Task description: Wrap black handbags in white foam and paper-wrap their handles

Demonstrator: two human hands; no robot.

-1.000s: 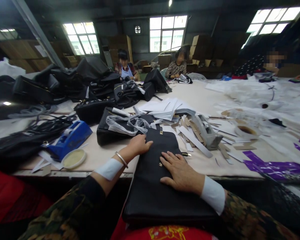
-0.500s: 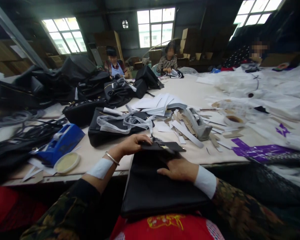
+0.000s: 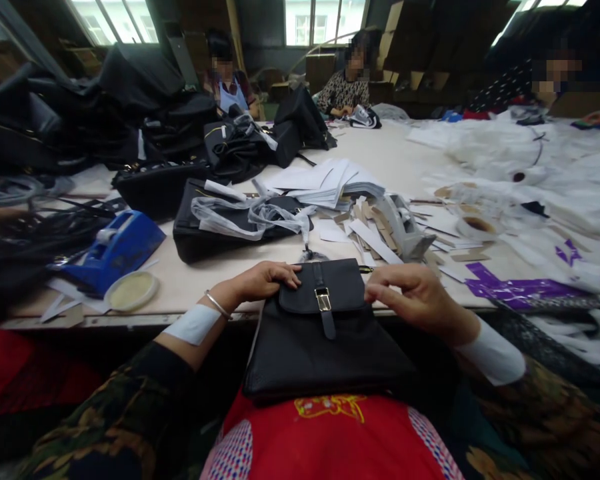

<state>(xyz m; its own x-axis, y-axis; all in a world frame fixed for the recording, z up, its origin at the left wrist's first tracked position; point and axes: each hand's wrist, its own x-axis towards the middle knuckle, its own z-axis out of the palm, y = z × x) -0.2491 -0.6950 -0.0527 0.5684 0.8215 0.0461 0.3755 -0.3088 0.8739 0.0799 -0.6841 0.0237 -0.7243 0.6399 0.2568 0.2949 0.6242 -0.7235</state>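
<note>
A black bag (image 3: 325, 363) leans between the table's edge and my lap, its front flap (image 3: 340, 283) lying down. On the flap is a strap with a gold-coloured buckle (image 3: 323, 299). My left hand (image 3: 267, 281) grips the bag's top left corner, fingers over the flap's edge. Beside the flap's right edge, my right hand (image 3: 423, 300) has its thumb and fingers curled together. Whatever those fingers may pinch is hidden. A short gold-edged zip end (image 3: 366, 269) sticks out at the bag's top right, close to the fingertips.
Behind the bag lies another black bag (image 3: 195, 227) with plastic-wrapped straps. To the left are a blue tape dispenser (image 3: 123, 250) and a round shallow dish (image 3: 131, 291). Paper sheets (image 3: 330, 183), a grey tape dispenser (image 3: 405, 230) and card strips lie beyond. Several people sit across the table.
The bag's flap has come down over its front, showing the buckle. My right hand has moved off the bag's front to its upper right side. My left hand keeps its corner.
</note>
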